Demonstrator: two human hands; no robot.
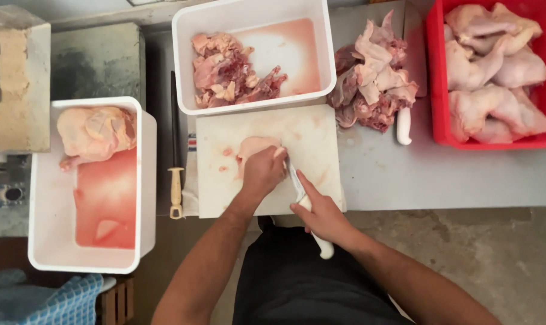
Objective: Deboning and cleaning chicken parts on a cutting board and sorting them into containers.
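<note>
Left hand (264,171): clenched on a pale, slick chicken piece (253,146), mid white cutting board (267,159).
Right hand (322,213): grasping a white-handled knife (302,195), blade touching the meat.
Twelve o'clock: white rectangular tub (252,54) of ragged pink scraps.
Two o'clock: red crate (436,78), smooth whole chickens.

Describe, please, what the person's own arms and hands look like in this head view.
Both forearms are bare right up to the picture's lower edge, with no sleeves in view. The left hand and right hand are bare too: no gloves, and no rings, watch or wristbands that can be made out. A dark garment covers the body between the arms.
</note>
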